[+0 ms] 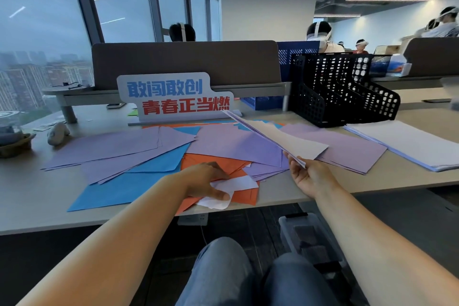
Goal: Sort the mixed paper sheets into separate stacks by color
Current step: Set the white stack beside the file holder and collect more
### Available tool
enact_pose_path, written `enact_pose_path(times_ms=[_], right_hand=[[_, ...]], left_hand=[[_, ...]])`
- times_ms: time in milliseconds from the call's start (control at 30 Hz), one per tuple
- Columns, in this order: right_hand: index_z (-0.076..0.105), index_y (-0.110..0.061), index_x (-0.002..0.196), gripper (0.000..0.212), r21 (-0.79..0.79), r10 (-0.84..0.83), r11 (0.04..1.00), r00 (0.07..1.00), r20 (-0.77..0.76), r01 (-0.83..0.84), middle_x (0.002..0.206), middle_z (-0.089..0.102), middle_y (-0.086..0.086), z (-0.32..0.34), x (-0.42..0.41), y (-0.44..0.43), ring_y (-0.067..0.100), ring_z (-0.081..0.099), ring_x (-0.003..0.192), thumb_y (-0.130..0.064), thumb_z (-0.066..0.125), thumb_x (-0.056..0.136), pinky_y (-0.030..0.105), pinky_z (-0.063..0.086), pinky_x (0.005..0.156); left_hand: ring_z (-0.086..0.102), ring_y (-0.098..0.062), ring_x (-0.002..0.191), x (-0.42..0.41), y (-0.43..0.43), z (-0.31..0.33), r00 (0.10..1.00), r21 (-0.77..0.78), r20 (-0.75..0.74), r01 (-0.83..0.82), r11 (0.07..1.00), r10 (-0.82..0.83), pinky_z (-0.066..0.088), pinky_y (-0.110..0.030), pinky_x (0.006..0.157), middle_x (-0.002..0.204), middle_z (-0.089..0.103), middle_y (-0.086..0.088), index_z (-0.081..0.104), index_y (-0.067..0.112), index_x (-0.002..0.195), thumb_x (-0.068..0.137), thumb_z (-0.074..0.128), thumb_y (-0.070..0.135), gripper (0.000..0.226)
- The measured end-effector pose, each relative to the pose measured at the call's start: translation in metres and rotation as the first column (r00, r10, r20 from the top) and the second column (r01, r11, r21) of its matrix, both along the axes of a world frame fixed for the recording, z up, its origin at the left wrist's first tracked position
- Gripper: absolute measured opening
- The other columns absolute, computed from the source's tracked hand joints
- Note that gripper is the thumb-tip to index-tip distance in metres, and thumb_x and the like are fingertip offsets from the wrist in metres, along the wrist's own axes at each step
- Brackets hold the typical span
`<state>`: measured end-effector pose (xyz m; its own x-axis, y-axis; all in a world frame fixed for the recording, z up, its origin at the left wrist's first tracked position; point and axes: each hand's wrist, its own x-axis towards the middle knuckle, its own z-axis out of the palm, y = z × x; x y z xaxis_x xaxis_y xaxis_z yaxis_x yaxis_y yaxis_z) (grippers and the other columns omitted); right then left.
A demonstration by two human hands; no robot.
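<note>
Your desk (37, 201) carries most of the job undone. Across its middle the purple sheets (106, 146) fan out left and right, overlapping the blue sheets (119, 189) at the near left and the orange sheets (223, 160) at the near centre. More blue and orange edges show at the far side under the sign (173, 97). None of these three colours looks gathered yet.

On the right, apart from the spread and in front of the black rack (347, 89), lies a squared white stack (409, 144). That seems to be the one pile you have built.

Your right hand (310, 176) holds a thin sheaf (293, 141) of pale sheets raised over the purple, thumb and fingers pinching its near corner. Your left hand (206, 181) is on the orange at the near edge, fingers curled, thumb pressing a white sheet (236, 184) whose near end curls up.

I judge you are collecting the whites. Purple, blue and orange are left to separate.
</note>
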<state>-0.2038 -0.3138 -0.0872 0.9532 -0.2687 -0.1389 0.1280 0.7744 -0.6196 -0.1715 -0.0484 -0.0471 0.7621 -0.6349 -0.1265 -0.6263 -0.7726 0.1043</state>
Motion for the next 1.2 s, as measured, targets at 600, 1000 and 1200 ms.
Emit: enact_pose_path(times_ms=[600, 1000, 1200], right_hand=[[0.042, 0.005, 0.136, 0.041, 0.008, 0.067, 0.998, 0.998, 0.003, -0.067, 0.1, 0.059, 0.015, 0.004, -0.006, 0.003, 0.01, 0.066, 0.05, 0.003, 0.04, 0.095, 0.016, 0.05, 0.042], [0.043, 0.004, 0.134, 0.038, 0.05, 0.01, 0.999, 0.999, 0.036, -0.012, 0.095, 0.059, 0.013, 0.006, -0.01, 0.004, 0.009, 0.064, 0.049, 0.002, 0.04, 0.096, 0.015, 0.049, 0.042], [0.053, -0.001, 0.104, 0.019, 0.034, -0.012, 0.999, 0.999, 0.047, 0.01, 0.071, 0.07, 0.007, 0.009, -0.012, 0.008, 0.012, 0.066, 0.055, 0.002, 0.037, 0.096, 0.016, 0.05, 0.043]], left_hand=[[0.052, -0.014, 0.093, -0.002, -0.005, 0.007, 0.99, -0.058, 0.101, -0.098, 0.993, 0.103, 0.039, -0.024, 0.079, 0.116, 0.061, -0.002, 0.059, 0.017, 0.116, 0.1, 0.034, 0.04, 0.038], [0.063, -0.02, 0.103, 0.002, 0.0, 0.049, 0.698, 0.02, 0.709, -0.17, 0.985, 0.106, 0.051, -0.03, 0.083, 0.118, 0.062, 0.001, 0.056, 0.028, 0.126, 0.098, 0.047, 0.024, 0.03], [0.068, -0.028, 0.086, -0.011, -0.005, 0.104, 0.512, -0.196, 0.846, 0.039, 0.98, 0.149, 0.054, -0.039, 0.074, 0.1, 0.07, -0.005, 0.066, 0.017, 0.109, 0.096, 0.052, 0.027, 0.022]])
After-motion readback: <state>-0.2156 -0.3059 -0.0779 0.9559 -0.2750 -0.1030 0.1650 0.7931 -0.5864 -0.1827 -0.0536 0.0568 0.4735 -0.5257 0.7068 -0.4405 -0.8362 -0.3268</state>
